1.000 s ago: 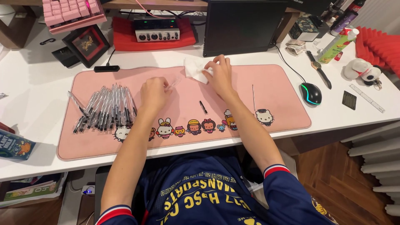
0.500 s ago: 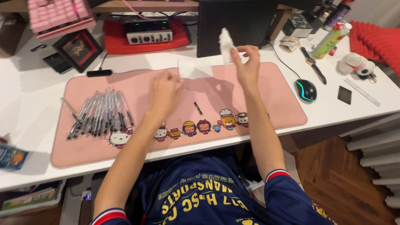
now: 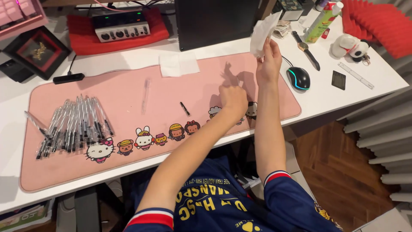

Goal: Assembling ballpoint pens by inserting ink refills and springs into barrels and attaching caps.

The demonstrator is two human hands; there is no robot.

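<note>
Right hand (image 3: 268,64) raised above the far right part of the pink mat (image 3: 128,99), fingers pinched shut on a white tissue (image 3: 262,30). The tissue is crumpled and soft, held by its lower end so the rest stands up in a loose, creased flap, lifted clear of the bench (image 3: 326,96). It hangs in front of the dark monitor (image 3: 216,21) at the far edge.

Left hand (image 3: 233,98) lies low over the right end of the mat, just beside the right wrist, fingers curled closed. A thin pale tip shows above the knuckles; cannot tell what it is, nor how it is gripped.

On the mat:
- a second white tissue (image 3: 179,64), flat and folded, at the far edge near the middle
- a clear pen barrel (image 3: 146,94) lying alone left of centre
- a small dark pen part (image 3: 185,108) near the middle
- a heap of clear-and-black pens (image 3: 73,124) at the left end, lying roughly parallel
- a row of cartoon figures (image 3: 146,139) printed along the near edge

Off the mat, right end of the bench: a black mouse (image 3: 298,78) with a lit rim just beside the mat's right edge, then a wristwatch (image 3: 305,49), a small dark card (image 3: 338,80) and a ruler (image 3: 355,75). A plush toy (image 3: 349,46) sits toward the far right corner.
</note>
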